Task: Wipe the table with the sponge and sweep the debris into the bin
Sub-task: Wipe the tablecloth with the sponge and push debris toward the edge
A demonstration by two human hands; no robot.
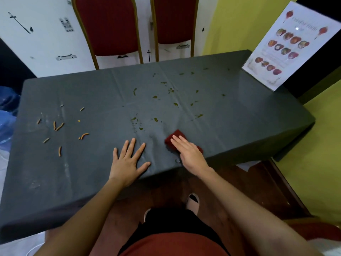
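At the near edge of the tabletop [239,108], pressing down on the sponge [176,135] with the right grip [190,152], fingers laid straight and flat across it, not curling round it. Lying slantwise, long axis running from far-left to near-right, only the far corner and a near-right sliver showing past the fingers. Facing green smears [171,90] just beyond and to the left, scattering on toward the far side. Bracing with the left grip [127,159], spread flat on the tabletop, holding nothing, near the sponge on its left. Leaving orange scraps [59,126] well apart to the left, nearer that grip. Probably calling for a push forward and leftward; bin not showing.
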